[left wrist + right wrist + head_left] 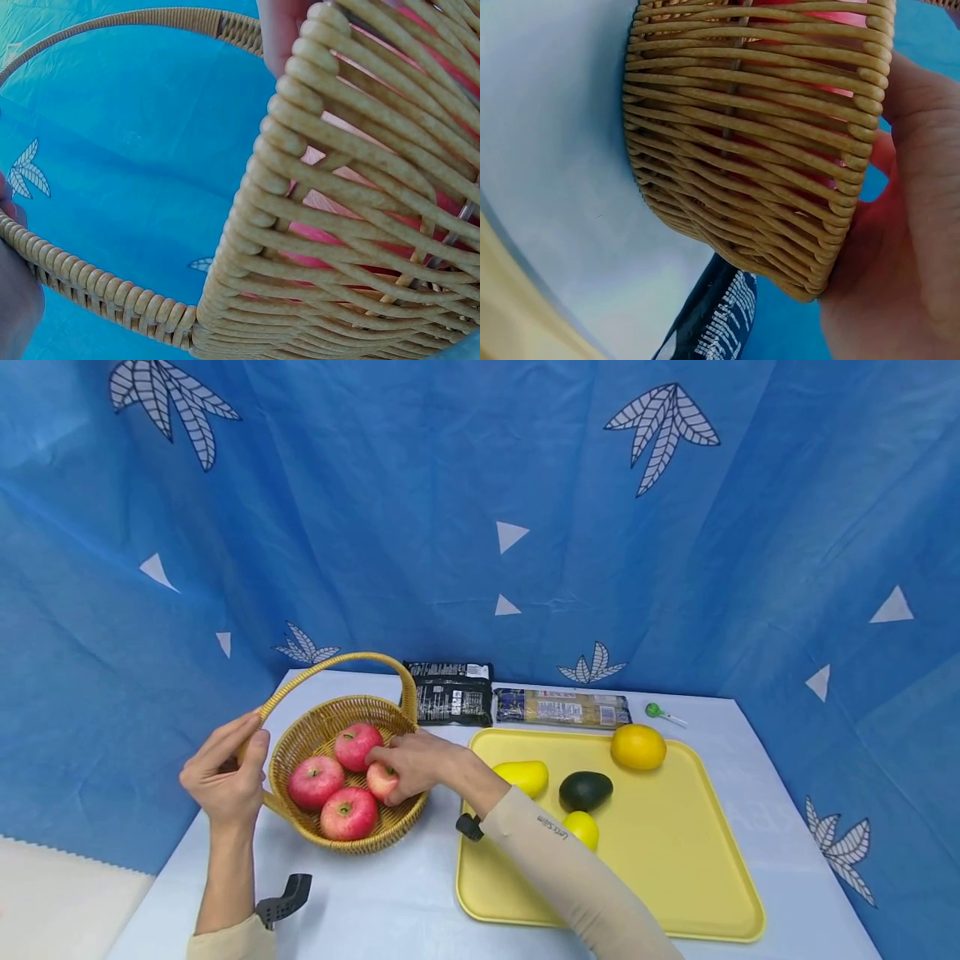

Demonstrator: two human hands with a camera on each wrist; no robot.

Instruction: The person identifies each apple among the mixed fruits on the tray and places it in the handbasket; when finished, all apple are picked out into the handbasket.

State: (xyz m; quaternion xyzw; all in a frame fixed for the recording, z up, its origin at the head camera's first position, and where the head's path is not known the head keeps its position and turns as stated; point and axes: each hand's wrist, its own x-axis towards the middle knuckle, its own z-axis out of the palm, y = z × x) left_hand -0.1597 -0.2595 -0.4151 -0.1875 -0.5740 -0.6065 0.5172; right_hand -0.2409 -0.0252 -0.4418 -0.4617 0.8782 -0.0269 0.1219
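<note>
A woven basket (300, 747) with an arched handle (352, 657) stands on the left of the table, tilted a little. My left hand (228, 768) grips the handle at its left side. Reaching over the basket's right rim, my right hand (412, 766) holds a paler apple (381, 781) inside. Three red apples lie beside it: one at the back (357, 746), one at the left (316, 783) and one in front (349, 814). In the right wrist view the basket's woven wall (750, 135) hides the fingertips. The left wrist view shows the handle (112, 296) and weave up close.
A yellow tray (675, 852) on the right bears a mango (525, 777), an avocado (586, 791), a lemon (582, 829) and a larger yellow fruit (638, 747). Behind are a black packet (450, 695), a noodle-like packet (562, 708) and a green lollipop (655, 710). A blue curtain (450, 527) hangs behind.
</note>
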